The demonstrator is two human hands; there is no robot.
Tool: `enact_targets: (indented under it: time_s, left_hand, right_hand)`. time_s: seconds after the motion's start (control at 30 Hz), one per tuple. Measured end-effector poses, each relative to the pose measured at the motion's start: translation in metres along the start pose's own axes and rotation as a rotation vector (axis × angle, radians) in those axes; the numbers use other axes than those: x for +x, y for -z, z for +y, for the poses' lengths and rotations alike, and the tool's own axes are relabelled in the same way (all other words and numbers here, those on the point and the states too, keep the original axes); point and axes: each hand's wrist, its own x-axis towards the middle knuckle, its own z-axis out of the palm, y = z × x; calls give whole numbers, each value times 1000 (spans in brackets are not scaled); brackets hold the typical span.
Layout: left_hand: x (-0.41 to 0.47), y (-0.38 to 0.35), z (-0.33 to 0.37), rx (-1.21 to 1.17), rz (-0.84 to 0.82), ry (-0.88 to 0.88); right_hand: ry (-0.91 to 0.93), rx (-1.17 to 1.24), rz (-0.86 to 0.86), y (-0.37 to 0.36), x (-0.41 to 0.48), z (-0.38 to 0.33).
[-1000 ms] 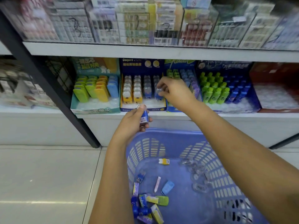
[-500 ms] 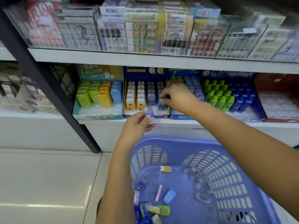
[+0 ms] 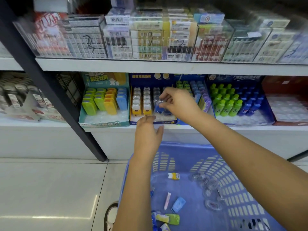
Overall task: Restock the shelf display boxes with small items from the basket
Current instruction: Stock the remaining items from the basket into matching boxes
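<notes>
Two hands are up at the lower shelf (image 3: pixel 183 128) front edge, both at the dark blue display box (image 3: pixel 150 121) in the middle. Right hand (image 3: pixel 180 104) is over the box's right rows, fingertips pinching a small clear-topped blue item (image 3: pixel 159 106) that's sitting among the others there. Left hand (image 3: pixel 147 134) is just below, fingers reaching to the box's front lip; can't tell if it's gripping anything, the back of it hides the fingertips. Blue basket (image 3: pixel 233 180) sits on the floor right under the arms, with a few loose bits in the bottom: a yellow one (image 3: pixel 174 176), a light blue one (image 3: pixel 178 202), a green one (image 3: pixel 172 219).
</notes>
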Motion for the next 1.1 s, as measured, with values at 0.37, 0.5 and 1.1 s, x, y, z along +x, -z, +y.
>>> enact_targets:
  time_s: [0.37, 0.5, 1.1]
  left_hand:
    - [1, -5, -10, 93, -81, -41]
    - [-2, 3, -6, 33, -61, -57]
    - [-93, -87, -66, 352, -861, 418]
  right_hand:
    - [92, -391, -136, -13, 24, 3]
    - [104, -492, -124, -12, 26, 1]
    - [-244, -45, -911, -160, -194, 98]
